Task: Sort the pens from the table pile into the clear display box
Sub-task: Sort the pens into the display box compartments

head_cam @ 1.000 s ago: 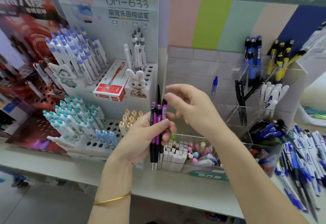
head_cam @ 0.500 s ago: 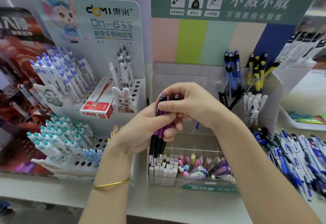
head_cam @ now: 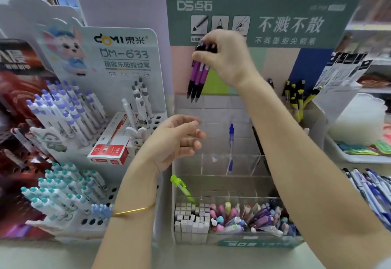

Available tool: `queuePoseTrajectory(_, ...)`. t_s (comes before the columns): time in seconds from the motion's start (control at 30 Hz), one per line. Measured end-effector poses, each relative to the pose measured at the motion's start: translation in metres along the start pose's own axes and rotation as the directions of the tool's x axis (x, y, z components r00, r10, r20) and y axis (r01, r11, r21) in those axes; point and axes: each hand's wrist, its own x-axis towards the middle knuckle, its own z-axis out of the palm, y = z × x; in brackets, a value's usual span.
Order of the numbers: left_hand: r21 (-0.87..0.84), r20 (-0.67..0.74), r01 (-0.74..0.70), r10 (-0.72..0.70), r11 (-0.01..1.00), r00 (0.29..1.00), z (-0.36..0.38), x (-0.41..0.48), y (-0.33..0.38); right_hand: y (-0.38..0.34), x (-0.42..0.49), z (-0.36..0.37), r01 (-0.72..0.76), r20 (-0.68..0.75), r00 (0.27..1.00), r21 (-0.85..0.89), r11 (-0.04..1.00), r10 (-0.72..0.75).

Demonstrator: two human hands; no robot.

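Purple pens [head_cam: 197, 78] pass to right hand [head_cam: 228, 59] above clear display box [head_cam: 211, 107]
Its fingers [head_cam: 197, 57] pinch the bundle's caps, tips down, over the back compartments; the emptied left hand [head_cam: 175, 141] hangs loosely curled. The drop looks next.

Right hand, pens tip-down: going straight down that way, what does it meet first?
Probably the open back-left compartment of the clear display box, below the purple pens held by the right hand. The left hand hangs near that line; depth unclear.
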Motion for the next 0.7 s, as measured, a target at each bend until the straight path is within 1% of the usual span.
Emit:
queuePoseTrajectory(0.1,-0.007,-0.003,0.003,-0.003,1.0,1.0,0.002,0.004,-0.004,-0.001,0.005,0.021,0.068,0.214,0.977,-0.216,0.974,-0.021)
queuePoseTrajectory(0.17,-0.009,-0.008,0.011,-0.011,1.0,1.0,0.001,0.004,-0.006,-0.001,0.007,0.034,0.083,0.333,0.943,-0.304,0.949,0.024)
queuePoseTrajectory(0.23,-0.005,-0.011,0.019,-0.019,1.0,1.0,0.0,0.004,-0.009,-0.002,0.008,0.046,0.046,0.403,0.909,-0.351,0.935,0.106)
queuePoseTrajectory(0.3,-0.01,-0.015,0.028,-0.028,1.0,1.0,-0.002,0.004,-0.011,-0.002,0.006,0.055,0.018,0.429,0.892,-0.356,0.934,0.146)
queuePoseTrajectory(0.4,-0.016,-0.021,0.03,-0.03,0.999,0.999,-0.004,0.003,-0.013,-0.001,-0.003,0.059,-0.05,0.357,0.923,-0.258,0.965,0.143)
queuePoseTrajectory(0.5,-0.014,-0.017,0.028,-0.028,1.0,0.999,-0.004,0.0,-0.015,0.004,-0.019,0.05,-0.162,0.245,0.952,-0.099,0.982,0.181)
queuePoseTrajectory(0.6,-0.007,0.004,0.018,-0.018,1.0,1.0,0.002,-0.003,-0.015,0.005,-0.042,0.023,-0.202,0.135,0.971,0.028,0.979,0.196)
queuePoseTrajectory(0.7,-0.001,0.079,0.022,-0.022,1.0,0.997,0.023,-0.004,-0.016,0.005,-0.081,-0.02,-0.23,0.03,0.973,0.119,0.966,0.228)
